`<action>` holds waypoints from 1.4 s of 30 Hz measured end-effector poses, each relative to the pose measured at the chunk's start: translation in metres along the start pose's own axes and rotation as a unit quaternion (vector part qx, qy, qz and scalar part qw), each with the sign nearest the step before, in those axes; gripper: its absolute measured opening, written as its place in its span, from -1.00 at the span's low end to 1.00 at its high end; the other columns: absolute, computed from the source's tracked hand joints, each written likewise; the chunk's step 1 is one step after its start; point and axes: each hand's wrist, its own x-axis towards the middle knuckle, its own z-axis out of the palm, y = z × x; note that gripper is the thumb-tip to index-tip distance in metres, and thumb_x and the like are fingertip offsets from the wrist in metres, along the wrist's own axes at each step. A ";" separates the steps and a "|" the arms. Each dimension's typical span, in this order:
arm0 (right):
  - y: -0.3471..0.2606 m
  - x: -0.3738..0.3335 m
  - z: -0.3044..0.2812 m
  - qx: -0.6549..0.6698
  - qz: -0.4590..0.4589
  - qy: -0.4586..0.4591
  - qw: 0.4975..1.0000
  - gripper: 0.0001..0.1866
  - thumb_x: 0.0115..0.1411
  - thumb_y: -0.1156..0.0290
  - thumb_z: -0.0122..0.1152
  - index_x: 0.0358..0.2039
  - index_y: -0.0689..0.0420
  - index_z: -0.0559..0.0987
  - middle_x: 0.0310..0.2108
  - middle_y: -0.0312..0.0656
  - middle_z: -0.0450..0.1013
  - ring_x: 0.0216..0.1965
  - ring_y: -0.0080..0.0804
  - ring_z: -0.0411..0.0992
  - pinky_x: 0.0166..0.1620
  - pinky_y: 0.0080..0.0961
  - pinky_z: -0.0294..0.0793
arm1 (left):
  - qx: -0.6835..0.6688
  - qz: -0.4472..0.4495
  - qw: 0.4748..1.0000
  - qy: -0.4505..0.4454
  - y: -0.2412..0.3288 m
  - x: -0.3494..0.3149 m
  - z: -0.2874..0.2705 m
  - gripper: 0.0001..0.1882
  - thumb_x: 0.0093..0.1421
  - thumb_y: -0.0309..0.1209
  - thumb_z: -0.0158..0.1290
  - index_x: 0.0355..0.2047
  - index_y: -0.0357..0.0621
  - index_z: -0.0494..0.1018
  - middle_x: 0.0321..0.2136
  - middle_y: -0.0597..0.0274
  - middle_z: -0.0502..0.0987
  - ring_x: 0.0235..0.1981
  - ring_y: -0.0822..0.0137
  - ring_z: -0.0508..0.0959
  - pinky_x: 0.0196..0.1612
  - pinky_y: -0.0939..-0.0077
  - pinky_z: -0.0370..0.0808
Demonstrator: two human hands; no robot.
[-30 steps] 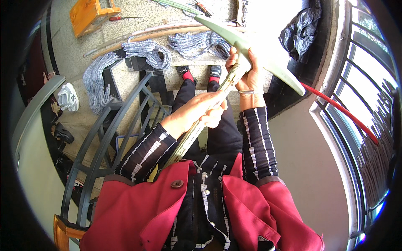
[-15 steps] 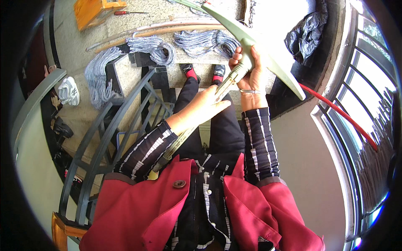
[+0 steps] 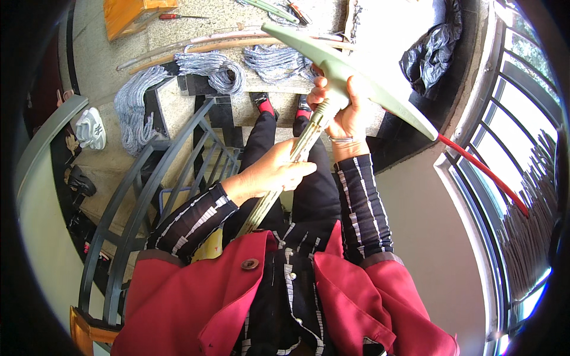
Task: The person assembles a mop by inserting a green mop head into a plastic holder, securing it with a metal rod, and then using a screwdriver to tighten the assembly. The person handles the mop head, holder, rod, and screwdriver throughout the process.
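Note:
A pale green plastic mop head (image 3: 339,70), long and tapering to both ends, is held slanting out in front of me. From its ribbed socket a worn, streaked pole (image 3: 256,212) runs down toward my waist, its lower end hidden by my jacket. My right hand (image 3: 347,118) is closed around the neck where the head meets the pole, thumb and fingers on opposite sides. Lower down, my left hand (image 3: 274,169) wraps around the pole. Bundles of blue-grey mop yarn (image 3: 209,68) lie on the step beyond my feet.
Wooden strips (image 3: 225,44), a red-handled screwdriver (image 3: 184,16) and a wooden box-like piece (image 3: 132,16) lie farther off. A metal railing (image 3: 174,151) stands left, a black plastic bag (image 3: 430,56) right. A red rod (image 3: 487,171) slants near the window bars.
The mop head has turned flatter, its far left tip swinging down and left. Both hands have shifted slightly left with it, and my left thumb and fingers now wrap the pole more closely.

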 end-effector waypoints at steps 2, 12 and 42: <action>0.003 -0.004 -0.001 -0.013 -0.004 0.070 0.997 -0.38 0.16 0.12 0.21 0.00 0.40 0.32 -0.35 -0.04 0.41 -0.43 -0.39 0.36 -0.30 -0.48 0.40 | -0.062 -0.042 0.997 -0.013 -0.001 -0.004 -0.006 -0.80 0.20 -0.50 0.05 -0.35 -0.05 0.20 -0.66 0.45 0.23 -0.76 0.64 0.24 -0.73 0.71 0.17; 0.010 -0.003 -0.010 -0.053 0.013 0.117 0.992 -0.46 0.13 0.22 0.24 -0.11 0.46 0.37 -0.44 -0.18 0.40 -0.50 -0.55 0.31 -0.34 -0.56 0.37 | -0.189 -0.092 0.975 -0.078 -0.009 0.004 -0.020 -0.78 0.23 -0.46 0.04 -0.46 0.01 0.21 -0.73 0.54 0.19 -0.80 0.65 0.20 -0.71 0.71 0.17; 0.010 0.004 -0.006 -0.046 -0.026 0.064 0.997 -0.45 0.04 0.25 0.23 -0.10 0.42 0.35 -0.46 -0.21 0.38 -0.60 -0.59 0.30 -0.33 -0.59 0.27 | 0.010 -0.002 1.000 -0.004 -0.003 0.002 -0.008 -0.73 0.18 -0.52 0.05 -0.15 -0.13 0.23 -0.60 0.45 0.25 -0.73 0.64 0.27 -0.71 0.72 0.24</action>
